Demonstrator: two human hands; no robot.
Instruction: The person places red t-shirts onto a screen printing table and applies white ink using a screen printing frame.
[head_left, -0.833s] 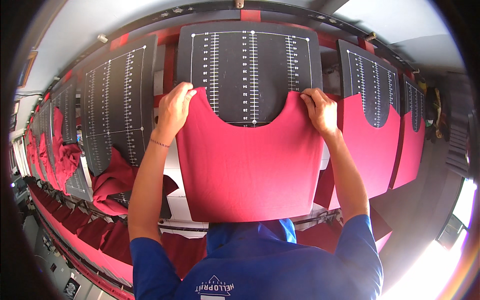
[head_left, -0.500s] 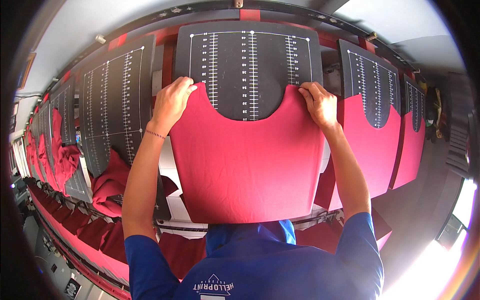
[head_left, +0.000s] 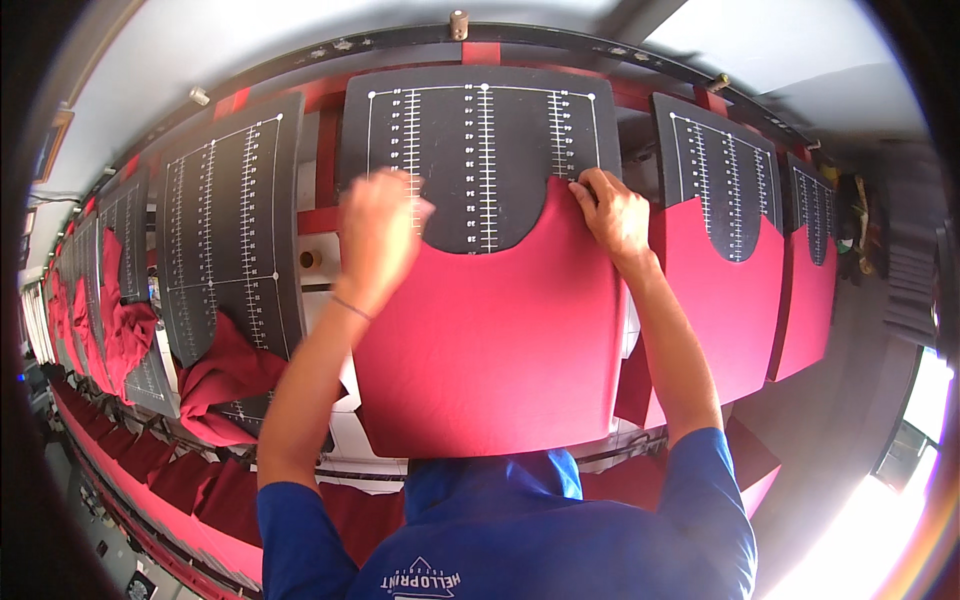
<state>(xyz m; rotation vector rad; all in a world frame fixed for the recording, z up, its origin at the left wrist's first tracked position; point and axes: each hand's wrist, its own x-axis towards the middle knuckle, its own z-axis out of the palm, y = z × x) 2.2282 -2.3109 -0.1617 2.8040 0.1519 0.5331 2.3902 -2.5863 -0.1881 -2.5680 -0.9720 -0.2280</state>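
A red shirt [head_left: 490, 340] lies stretched over a black board [head_left: 480, 140] marked with white ruler scales, straight in front of me. Its scooped neckline leaves the board's upper part bare. My right hand [head_left: 612, 212] pinches the shirt's right shoulder at the top edge. At the left shoulder, my left hand [head_left: 378, 235] is blurred by motion and closed like a fist on the cloth. It hides that corner of the shirt. Both my forearms reach up from blue sleeves.
A bare black board [head_left: 225, 230] stands to the left with a bunched red garment [head_left: 225, 385] at its foot. To the right, another board [head_left: 720, 190] carries a red shirt [head_left: 725, 300], with one more board [head_left: 815, 215] beyond. Red garments [head_left: 150, 460] line the lower left.
Both hands have drawn the red shirt further up the board, so less of the black scale shows. My left hand is now blurred and sits slightly higher and further right.
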